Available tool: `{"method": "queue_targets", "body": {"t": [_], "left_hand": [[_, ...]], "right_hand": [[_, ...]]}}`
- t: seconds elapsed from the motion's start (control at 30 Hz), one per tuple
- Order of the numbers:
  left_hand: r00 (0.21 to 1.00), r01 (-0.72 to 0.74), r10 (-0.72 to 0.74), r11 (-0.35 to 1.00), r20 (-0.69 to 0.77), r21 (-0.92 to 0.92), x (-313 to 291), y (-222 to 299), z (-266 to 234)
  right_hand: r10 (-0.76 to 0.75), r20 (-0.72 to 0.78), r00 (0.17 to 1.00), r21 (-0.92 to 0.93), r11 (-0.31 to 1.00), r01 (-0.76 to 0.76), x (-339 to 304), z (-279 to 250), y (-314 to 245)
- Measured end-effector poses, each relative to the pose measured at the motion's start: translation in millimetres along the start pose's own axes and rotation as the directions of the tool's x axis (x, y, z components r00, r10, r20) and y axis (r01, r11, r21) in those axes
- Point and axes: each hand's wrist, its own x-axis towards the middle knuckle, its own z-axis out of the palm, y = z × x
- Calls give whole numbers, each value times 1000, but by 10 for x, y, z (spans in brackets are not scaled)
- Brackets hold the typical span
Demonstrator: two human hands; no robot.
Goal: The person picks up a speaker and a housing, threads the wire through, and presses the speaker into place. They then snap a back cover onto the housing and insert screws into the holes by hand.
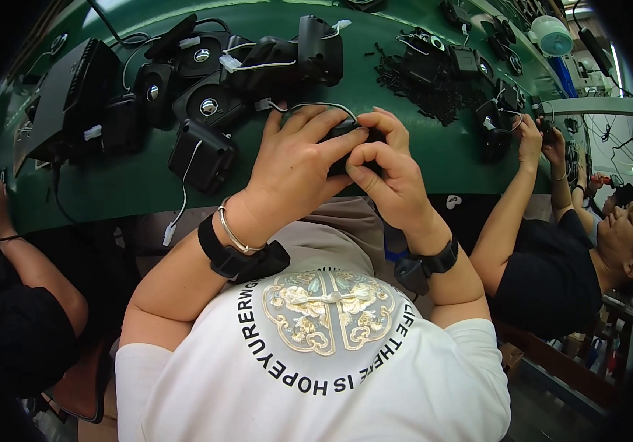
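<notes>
Both my hands meet over the near part of a green table. My left hand (294,158), palm down, wraps a small black speaker housing (342,127) with a grey-white cable; most of that housing is hidden beneath the fingers. Against its right side, my right hand (392,162) has thumb and forefinger pinched together, the other fingers curled near the cable's exit. What lies inside that pinch is too small to make out. The cable (309,104) arches over my left fingers to a pale plug (263,104). Left of my left hand lies another black housing (202,156), its plug dangling past the table edge.
Several black speakers (208,107) with silver centres and wired housings (321,51) crowd the table's left and far side. A black box (73,96) stands farther left. Loose black screws (423,88) are heaped at the right. Co-workers sit on both sides; one's hands (529,140) handle parts at right.
</notes>
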Motion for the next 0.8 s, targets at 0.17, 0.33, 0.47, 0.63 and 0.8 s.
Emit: {"method": "queue_targets", "body": {"t": [0.17,0.33,0.47,0.63,0.8], "left_hand": [[1000,3,-3,1000,-11,5,-31,0,3],[999,-21,20,1000,-28,-21,2,-1,11],[1000,-7,7,999,8,-53,16,19,-67],[999,-20,25,990,32,-142,18,8,-64],[999,7,4,976,51,-216,17,-9,-54]], "right_hand": [[-34,-16,999,-111,993,32,-10,51,-12],[-69,-72,995,-248,968,50,-34,108,-73],[-104,-223,969,-276,960,40,-37,-53,-4],[278,-491,825,-70,932,-356,35,-586,336],[82,-361,929,-502,822,-267,79,-670,587]]}}
